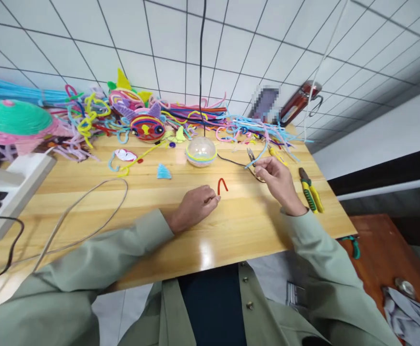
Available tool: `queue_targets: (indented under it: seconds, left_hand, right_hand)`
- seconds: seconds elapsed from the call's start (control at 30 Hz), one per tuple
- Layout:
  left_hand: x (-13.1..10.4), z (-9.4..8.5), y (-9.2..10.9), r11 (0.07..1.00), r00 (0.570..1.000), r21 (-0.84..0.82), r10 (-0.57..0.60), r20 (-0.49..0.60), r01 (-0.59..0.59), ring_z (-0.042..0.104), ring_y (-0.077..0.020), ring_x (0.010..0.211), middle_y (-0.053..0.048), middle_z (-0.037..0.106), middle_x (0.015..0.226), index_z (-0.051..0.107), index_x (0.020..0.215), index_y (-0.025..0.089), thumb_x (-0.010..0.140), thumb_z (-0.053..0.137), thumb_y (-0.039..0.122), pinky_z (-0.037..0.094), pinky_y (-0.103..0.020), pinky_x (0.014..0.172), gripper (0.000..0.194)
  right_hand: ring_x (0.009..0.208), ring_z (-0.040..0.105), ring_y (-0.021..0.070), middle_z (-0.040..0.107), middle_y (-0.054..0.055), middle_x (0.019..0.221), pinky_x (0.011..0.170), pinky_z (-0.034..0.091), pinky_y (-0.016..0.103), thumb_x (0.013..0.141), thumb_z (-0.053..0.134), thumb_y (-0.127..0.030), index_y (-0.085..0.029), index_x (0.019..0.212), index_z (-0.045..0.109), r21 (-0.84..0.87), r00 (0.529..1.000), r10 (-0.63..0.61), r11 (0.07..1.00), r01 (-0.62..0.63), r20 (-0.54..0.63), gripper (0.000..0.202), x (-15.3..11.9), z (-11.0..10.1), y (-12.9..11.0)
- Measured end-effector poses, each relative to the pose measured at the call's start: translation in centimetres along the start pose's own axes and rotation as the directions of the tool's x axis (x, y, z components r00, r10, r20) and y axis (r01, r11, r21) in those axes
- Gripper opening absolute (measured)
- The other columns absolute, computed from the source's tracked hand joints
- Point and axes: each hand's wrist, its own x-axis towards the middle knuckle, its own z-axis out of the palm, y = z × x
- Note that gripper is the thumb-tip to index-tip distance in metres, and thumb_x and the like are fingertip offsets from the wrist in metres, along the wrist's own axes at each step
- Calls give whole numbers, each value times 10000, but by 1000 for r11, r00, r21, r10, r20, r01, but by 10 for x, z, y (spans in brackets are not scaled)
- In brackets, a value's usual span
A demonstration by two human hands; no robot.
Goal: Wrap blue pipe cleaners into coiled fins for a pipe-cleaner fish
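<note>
A bent red pipe cleaner (222, 183) rises from the fingertips of my left hand (197, 206), which is closed in a pinch over the wooden table. To the right, my right hand (276, 180) has its thumb and index finger brought together beside dark-handled scissors (251, 154) and the end of a light blue pipe cleaner; what lies between those fingers is too small to tell. Beyond my hands sits a clear plastic ball (201, 151) with yellow, blue and pink strands round it. A small blue ribbed piece (164, 171) lies to the left.
Pliers (310, 191) lie at the right. Along the wall are pipe cleaners (202, 113), a red striped figure (147, 127), a green-topped figure (17, 117) and a reddish bottle (299, 103). A white power strip (18, 197) and cable occupy the left; a black cord hangs behind the ball.
</note>
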Motion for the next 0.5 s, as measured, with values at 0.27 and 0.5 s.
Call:
queue_targets:
  seconds: [0.27, 0.5]
  left_hand:
    - [1, -2, 0, 990, 993, -125, -58, 99, 70, 360, -125, 569, 42, 378, 595, 324, 643, 242, 1059, 492, 478, 267, -321, 603, 508]
    - [2, 2, -7, 993, 993, -109, -32, 116, 45, 360, -126, 565, 39, 377, 596, 306, 642, 247, 1049, 483, 469, 254, -319, 593, 496]
  right_hand:
    - [781, 692, 209, 814, 50, 870, 774, 529, 359, 902, 705, -335, -202, 909, 802, -435, 978, -203, 885, 165, -40, 165, 75, -44, -26]
    - [933, 772, 256, 878, 116, 1029, 895, 562, 376, 916, 652, -182, -132, 1031, 862, -686, 983, -180, 720, 109, -33, 245, 156, -52, -16]
